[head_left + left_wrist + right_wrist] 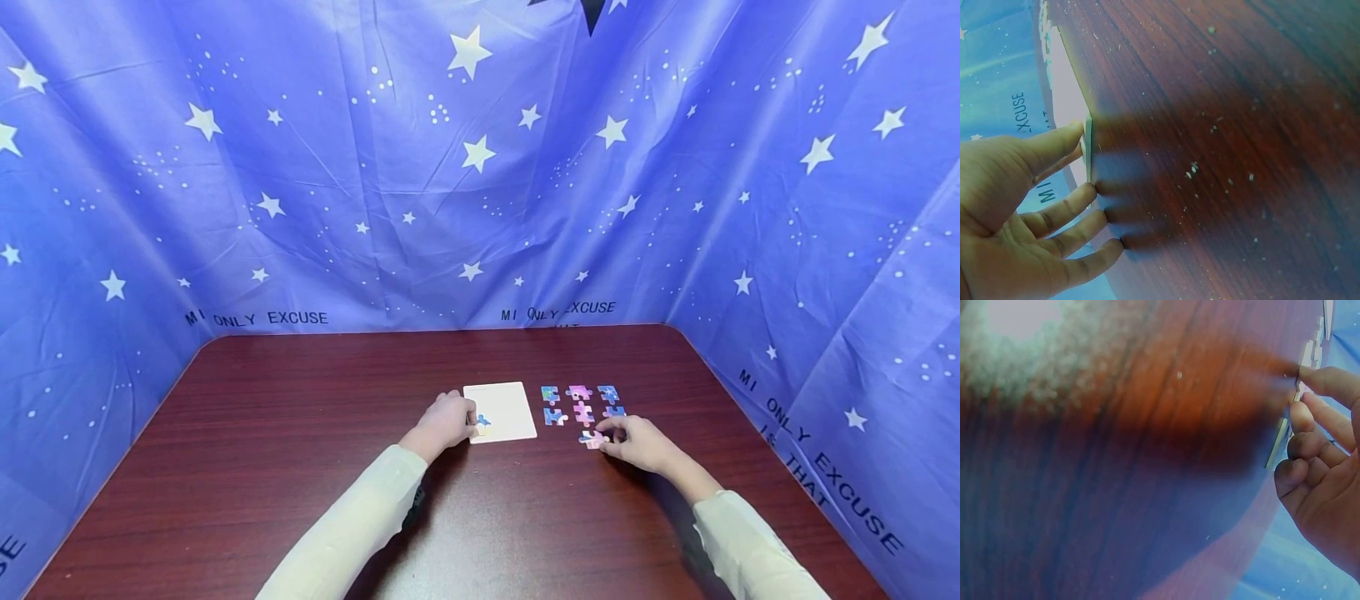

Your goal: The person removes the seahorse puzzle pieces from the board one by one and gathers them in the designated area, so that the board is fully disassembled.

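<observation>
A square white puzzle board (502, 404) lies on the table, with a blue-and-yellow puzzle piece (482, 427) at its near left corner. My left hand (448, 419) holds the board by this corner, thumb and index finger at the edge. The left wrist view shows the other fingers spread, their tips near the tabletop. To the right, my right hand (637, 442) pinches a pink-and-white puzzle piece (592, 439) low over the table. Just beyond it are several loose pink and blue pieces (583, 412) in rough rows; the hand partly covers one blue piece (615, 411).
The dark red wooden tabletop (300, 400) runs back to a blue star-printed curtain (420, 208), which also closes off both sides. Small pale specks (1192, 169) dot the wood in the left wrist view.
</observation>
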`<state>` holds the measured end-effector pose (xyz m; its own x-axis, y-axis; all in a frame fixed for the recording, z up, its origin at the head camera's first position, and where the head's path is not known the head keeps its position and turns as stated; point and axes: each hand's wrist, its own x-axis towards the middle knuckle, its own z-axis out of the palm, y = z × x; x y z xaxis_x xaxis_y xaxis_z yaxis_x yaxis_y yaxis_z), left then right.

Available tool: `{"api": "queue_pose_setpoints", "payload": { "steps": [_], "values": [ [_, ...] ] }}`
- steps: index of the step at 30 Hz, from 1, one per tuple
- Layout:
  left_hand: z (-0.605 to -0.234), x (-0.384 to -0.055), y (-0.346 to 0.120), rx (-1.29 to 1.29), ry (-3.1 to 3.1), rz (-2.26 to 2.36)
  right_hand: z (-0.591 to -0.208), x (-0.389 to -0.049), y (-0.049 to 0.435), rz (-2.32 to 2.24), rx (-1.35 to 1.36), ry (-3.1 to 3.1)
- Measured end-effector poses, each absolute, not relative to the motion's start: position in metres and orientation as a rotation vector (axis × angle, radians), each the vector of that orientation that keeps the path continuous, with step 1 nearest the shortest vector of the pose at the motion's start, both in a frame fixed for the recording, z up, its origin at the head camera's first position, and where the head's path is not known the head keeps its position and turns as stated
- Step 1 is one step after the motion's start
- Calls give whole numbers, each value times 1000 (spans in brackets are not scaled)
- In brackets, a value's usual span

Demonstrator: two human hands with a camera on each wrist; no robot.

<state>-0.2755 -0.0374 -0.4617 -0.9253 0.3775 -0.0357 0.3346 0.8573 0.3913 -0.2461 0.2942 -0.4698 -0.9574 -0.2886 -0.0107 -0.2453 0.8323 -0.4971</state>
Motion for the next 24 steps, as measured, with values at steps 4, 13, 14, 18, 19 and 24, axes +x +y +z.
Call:
{"api": "queue_pose_setpoints", "payload": {
  "steps": [4, 13, 14, 18, 19, 24],
  "values": [
    [-462, -275, -38, 562, 2926, 579, -470, -247, 295, -779, -439, 2921],
    [-461, -274, -37, 544, 2912, 574, -471, -249, 296, -794, -472, 2931],
    [-461, -275, -37, 545, 2913, 575, -471, -249, 297, -797, -466, 2930],
    [-461, -275, -37, 548, 2917, 579, -471, -251, 298, -794, -467, 2925],
    [-461, -275, -37, 548, 2917, 580, -472, -251, 299, -794, -469, 2925],
    [-461, -275, -37, 543, 2923, 584, -472, -251, 299, -801, -477, 2921]
  ]
}}
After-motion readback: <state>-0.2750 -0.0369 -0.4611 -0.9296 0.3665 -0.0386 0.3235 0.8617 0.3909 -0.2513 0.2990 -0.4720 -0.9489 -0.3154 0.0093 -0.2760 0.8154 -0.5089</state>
